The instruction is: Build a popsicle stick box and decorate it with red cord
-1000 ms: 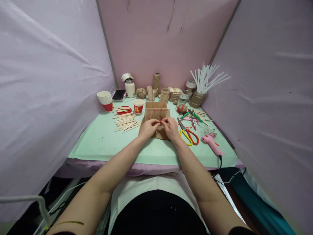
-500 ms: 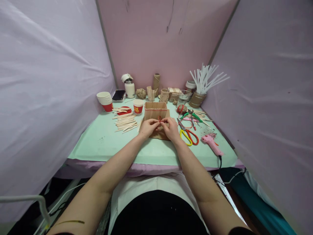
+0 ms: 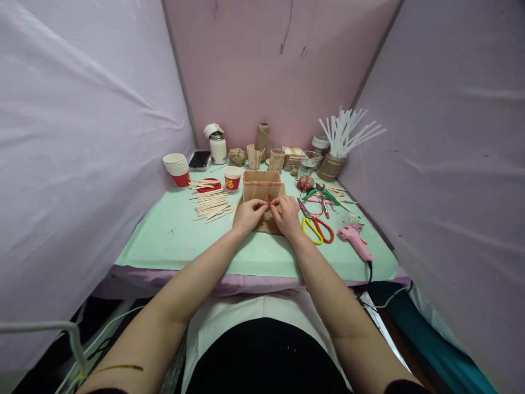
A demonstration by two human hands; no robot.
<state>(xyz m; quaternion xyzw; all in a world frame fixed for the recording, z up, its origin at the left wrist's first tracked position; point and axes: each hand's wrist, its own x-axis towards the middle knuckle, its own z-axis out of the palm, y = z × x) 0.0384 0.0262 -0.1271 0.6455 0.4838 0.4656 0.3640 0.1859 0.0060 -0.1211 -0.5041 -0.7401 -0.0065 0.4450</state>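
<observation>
A small loop of red string (image 3: 268,199) shows between my two hands, pinched at its base. My left hand (image 3: 249,214) is closed, thumb and forefinger on the string's left side. From the right, my right hand (image 3: 286,214) pinches it too, the fingertips of both hands almost touching. Right behind them stands an open box (image 3: 261,189) faced with wooden sticks, a red strand running along its upper edge. It rests on a brown cardboard piece (image 3: 268,225), partly hidden by my hands.
Right of my hands lie scissors (image 3: 316,227), green-handled pliers (image 3: 324,194), a red yarn ball (image 3: 304,183) and a pink glue gun (image 3: 356,242). Loose wooden sticks (image 3: 211,207) and a red-and-white paper cup (image 3: 232,179) are on the left. White glue sticks (image 3: 344,134) stand in a jar at back right.
Both hands stay in nearly the same place, still pinching the red string. The fingers have shifted only slightly, and the loop looks a little narrower.
</observation>
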